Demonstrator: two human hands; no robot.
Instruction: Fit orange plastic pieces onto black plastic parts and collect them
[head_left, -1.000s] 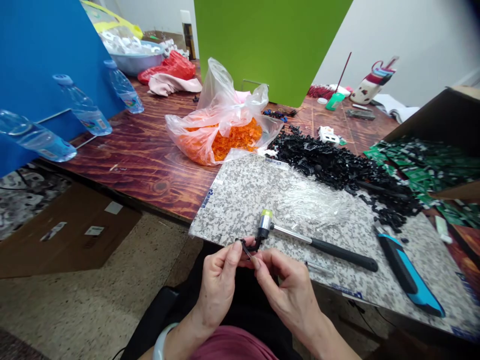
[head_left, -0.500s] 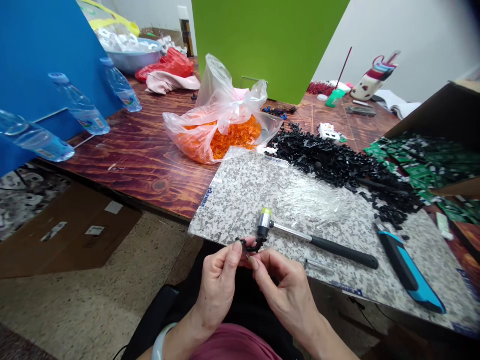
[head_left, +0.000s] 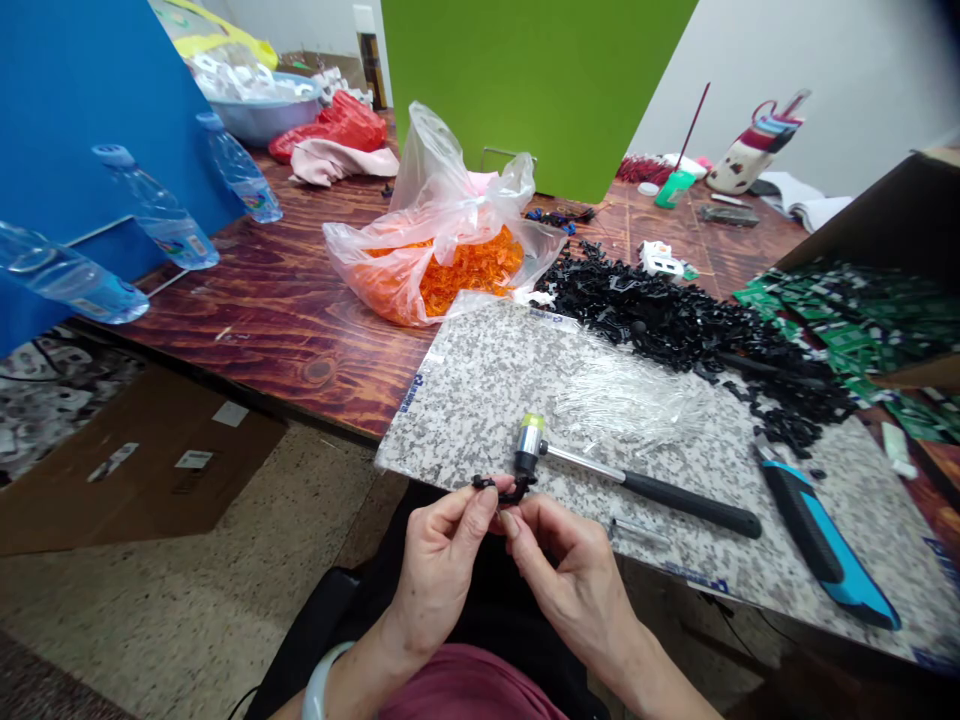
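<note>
Between my two hands, at the near edge of the speckled board (head_left: 457,420), is a small curved black plastic part (head_left: 512,493). My left hand (head_left: 450,545) pinches its left end between thumb and fingers. My right hand (head_left: 566,560) is closed close beside it, thumb against fingertips at the part's underside; whatever fine piece lies there is mostly hidden. Just beyond the fingers lies a small mallet (head_left: 637,482) with a yellow-and-black head and a dark grip. A pile of thin clear strands (head_left: 630,400) rests behind it.
A heap of black plastic parts (head_left: 675,320) covers the board's far side, near a box of green circuit boards (head_left: 885,310). A blue-and-black cutter (head_left: 829,545) lies at right. Beyond stands a clear bag of orange pieces (head_left: 472,270). Water bottles (head_left: 157,215) lean at left.
My left thumb has shifted slightly right and down along the black part, showing more of its left end. The right hand stays nearly in place. The view has turned very slightly.
</note>
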